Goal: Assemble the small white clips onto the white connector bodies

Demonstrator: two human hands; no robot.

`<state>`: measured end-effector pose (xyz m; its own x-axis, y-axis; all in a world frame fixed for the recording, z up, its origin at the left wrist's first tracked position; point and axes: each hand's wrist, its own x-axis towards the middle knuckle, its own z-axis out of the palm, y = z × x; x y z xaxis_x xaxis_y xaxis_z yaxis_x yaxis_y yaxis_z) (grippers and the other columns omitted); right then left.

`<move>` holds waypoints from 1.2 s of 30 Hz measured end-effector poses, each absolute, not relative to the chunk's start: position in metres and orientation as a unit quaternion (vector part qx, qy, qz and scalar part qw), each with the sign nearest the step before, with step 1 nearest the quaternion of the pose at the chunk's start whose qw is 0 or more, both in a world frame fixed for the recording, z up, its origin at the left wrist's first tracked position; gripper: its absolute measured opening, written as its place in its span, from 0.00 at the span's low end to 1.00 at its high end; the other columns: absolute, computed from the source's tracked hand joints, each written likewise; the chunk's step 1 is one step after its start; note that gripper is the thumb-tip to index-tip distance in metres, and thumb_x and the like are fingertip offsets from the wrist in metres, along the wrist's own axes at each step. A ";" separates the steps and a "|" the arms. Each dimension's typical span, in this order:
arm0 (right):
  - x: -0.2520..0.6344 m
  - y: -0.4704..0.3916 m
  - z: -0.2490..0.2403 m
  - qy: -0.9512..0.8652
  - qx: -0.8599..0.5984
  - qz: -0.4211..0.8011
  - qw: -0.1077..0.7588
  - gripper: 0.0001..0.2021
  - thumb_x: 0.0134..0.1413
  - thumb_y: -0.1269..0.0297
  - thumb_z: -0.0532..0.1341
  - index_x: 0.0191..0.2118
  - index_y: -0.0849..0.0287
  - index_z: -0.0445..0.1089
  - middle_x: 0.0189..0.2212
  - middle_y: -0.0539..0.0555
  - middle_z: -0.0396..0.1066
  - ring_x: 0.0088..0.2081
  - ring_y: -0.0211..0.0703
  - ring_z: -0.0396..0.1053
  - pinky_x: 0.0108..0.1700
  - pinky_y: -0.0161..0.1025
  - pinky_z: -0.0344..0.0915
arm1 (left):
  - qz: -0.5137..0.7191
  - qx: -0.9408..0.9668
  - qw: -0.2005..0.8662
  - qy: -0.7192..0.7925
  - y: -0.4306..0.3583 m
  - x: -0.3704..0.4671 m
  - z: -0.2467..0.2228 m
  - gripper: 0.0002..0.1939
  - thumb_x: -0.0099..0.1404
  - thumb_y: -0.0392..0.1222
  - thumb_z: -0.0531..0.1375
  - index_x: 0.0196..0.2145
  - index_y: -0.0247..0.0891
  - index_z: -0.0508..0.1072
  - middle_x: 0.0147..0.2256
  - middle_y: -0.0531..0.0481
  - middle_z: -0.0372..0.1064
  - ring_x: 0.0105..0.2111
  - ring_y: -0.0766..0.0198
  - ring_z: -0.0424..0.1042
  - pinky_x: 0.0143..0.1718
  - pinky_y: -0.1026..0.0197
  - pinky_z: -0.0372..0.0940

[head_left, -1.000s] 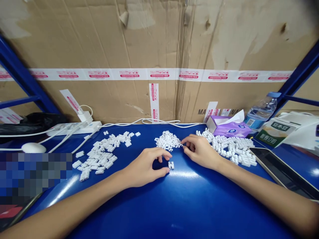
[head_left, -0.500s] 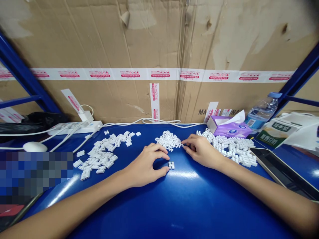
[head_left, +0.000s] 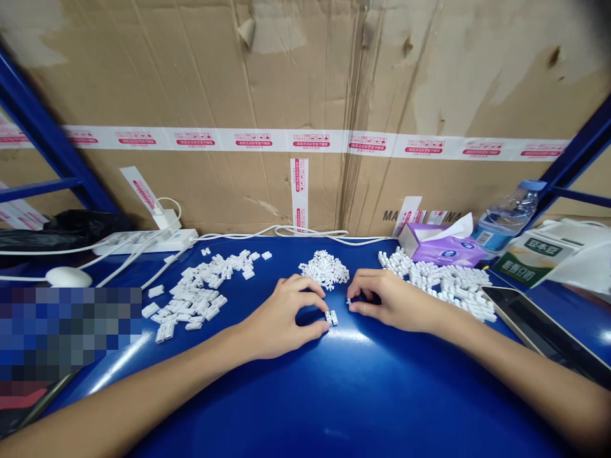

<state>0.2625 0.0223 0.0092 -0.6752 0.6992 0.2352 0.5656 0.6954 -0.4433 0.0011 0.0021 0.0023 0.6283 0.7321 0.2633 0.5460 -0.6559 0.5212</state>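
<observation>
My left hand (head_left: 289, 315) rests on the blue table, its thumb and index finger curved round the left end of a small white plastic block (head_left: 331, 318), tips against it. Dark marks show on the block's top. Just to the right, my right hand (head_left: 382, 299) pinches a tiny white plastic piece (head_left: 349, 301) between thumb and fingertips; most of it is hidden. Behind both hands lies a heap of tiny white branched pieces (head_left: 325, 268). To the left spread many white blocks (head_left: 200, 286), and behind my right hand is a pile of white plastic parts (head_left: 449, 283).
A purple tissue pack (head_left: 442, 245), a water bottle (head_left: 508, 213), a green-and-white carton (head_left: 529, 257) and a phone-like device (head_left: 539, 324) stand or lie at right. A power strip (head_left: 143, 242) with white cables is at left. Cardboard (head_left: 214, 76) backs the blue table (head_left: 344, 394).
My right hand has drawn back from the heap towards me, with a tiny white piece in its fingertips. My left fingertips have closed in on the block. The view has shifted slightly.
</observation>
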 end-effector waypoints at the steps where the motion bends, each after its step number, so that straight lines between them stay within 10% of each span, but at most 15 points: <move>1: 0.259 0.019 0.010 -0.900 -0.344 0.176 0.201 0.04 0.61 0.65 0.66 0.40 0.58 0.74 0.34 0.51 0.71 0.32 0.38 0.66 0.35 0.36 0.63 | 0.231 0.881 0.200 0.362 0.002 0.001 0.002 0.05 0.64 0.43 0.68 0.39 0.45 0.80 0.49 0.51 0.73 0.51 0.53 0.69 0.53 0.45 0.57; 36: 0.236 -0.003 0.013 -0.856 -0.334 0.301 0.254 0.09 0.65 0.68 0.61 0.42 0.56 0.80 0.35 0.52 0.79 0.35 0.41 0.73 0.37 0.38 0.68 | 0.243 0.860 0.199 0.402 -0.009 0.012 0.003 0.05 0.62 0.44 0.70 0.37 0.46 0.81 0.47 0.51 0.76 0.51 0.50 0.68 0.53 0.45 0.58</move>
<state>0.2357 -0.0029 0.0127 -0.6475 0.7254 0.2336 0.4200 0.5954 -0.6849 0.0124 -0.0090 0.0033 0.5589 0.7880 0.2581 0.5946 -0.5978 0.5377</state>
